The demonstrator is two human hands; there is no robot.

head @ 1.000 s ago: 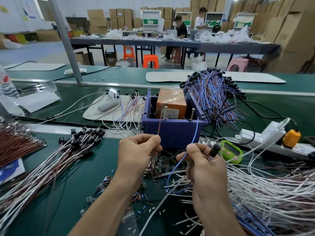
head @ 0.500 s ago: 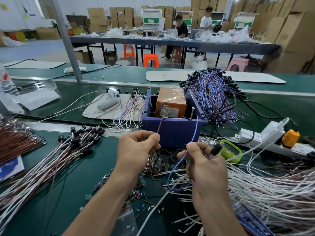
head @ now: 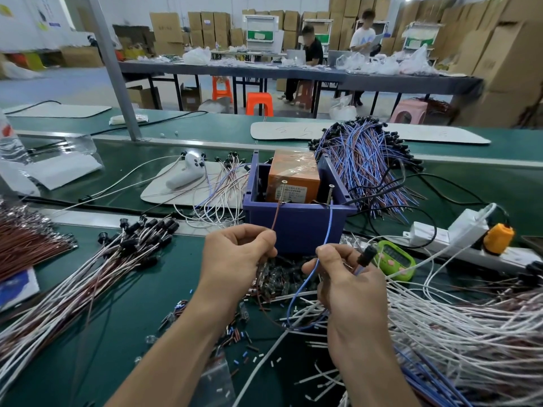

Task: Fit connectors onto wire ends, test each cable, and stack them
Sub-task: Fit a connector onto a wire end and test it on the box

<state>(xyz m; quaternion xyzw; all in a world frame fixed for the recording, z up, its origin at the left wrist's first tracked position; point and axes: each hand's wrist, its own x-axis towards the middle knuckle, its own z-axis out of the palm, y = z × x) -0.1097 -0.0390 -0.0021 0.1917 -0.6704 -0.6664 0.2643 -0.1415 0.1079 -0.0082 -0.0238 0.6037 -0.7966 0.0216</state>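
Okay, on my feed both hands are at the middle of the counter, just in front of the purple box (head: 293,230). My left hand (head: 238,257) has its fingers curled, thumb and forefinger pinching a brown wire (head: 275,215) that runs straight up to the left screw (head: 283,190) standing on the box's front wall. The right hand (head: 349,283) is curled too, pinching a blue wire (head: 330,227) whose end rises to the right screw (head: 330,195) — I can't tell whether either tip actually touches metal. Both wires loop down below the hands toward the counter. A black connector (head: 365,255) sticks out from between the right hand's fingers, pointing at the green timer (head: 396,264) just beside it. Inside the box sits an orange block (head: 293,177). Behind the box, toward the far edge, a bundle of blue and brown cables (head: 367,165) with black ends fans out. Toward the left edge lies a pile of white and brown cables (head: 97,277) with black connectors, and a sheaf of brown wires (head: 26,245) beyond it. The right edge is heaped with loose white wires (head: 470,324), with a white power strip (head: 435,235) behind them. Small cut bits (head: 235,336) are scattered toward the near edge
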